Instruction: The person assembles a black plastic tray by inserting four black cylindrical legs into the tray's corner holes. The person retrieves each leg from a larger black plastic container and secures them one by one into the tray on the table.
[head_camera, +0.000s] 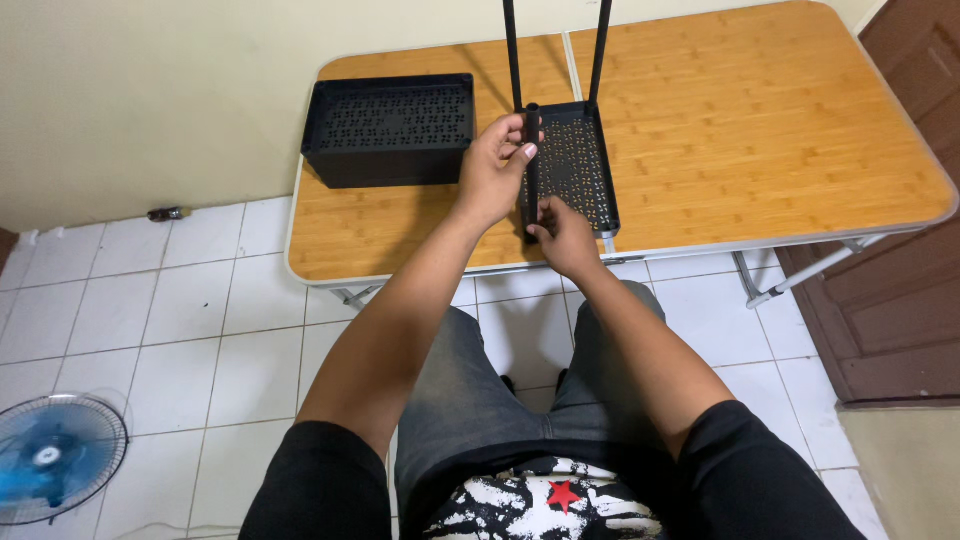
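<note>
Two hands hold a black pole upright at the corner of a perforated black tray on a wooden folding table

The left hand (492, 170) is clamped around the upper part of the black pole (532, 170), fingers wrapped near its top; the right hand (566, 235) pinches the pole's lower end, at the tray's near left corner. The perforated tray (580, 165) lies near the table's front edge, about the middle of the table (760, 130), and two more black poles (512, 50) rise from the tray's far corners. A second, deeper black perforated bin (388, 128) sits to the tray's left, apart from it. Left of the table, on the white tiled floor (200, 330), stands a blue fan (55, 458)
</note>
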